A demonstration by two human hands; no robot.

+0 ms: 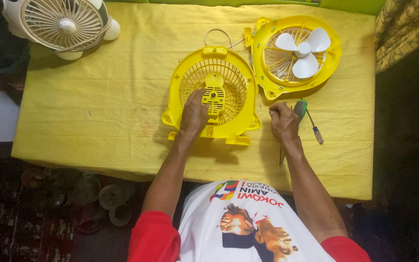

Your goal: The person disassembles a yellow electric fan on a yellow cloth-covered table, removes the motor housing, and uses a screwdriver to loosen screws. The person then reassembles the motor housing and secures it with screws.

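The left hand (193,115) lies flat, fingers spread, on the yellow fan grille (213,94) at the middle of the yellow-clothed tabletop (98,111). The right hand (283,122) is closed in a fist round a green-handled tool (300,109), just beside a small screwdriver (314,128). The other fan half (294,53), with white blades, lies touching the grille's right edge. A white fan (64,24) stands at the far left corner
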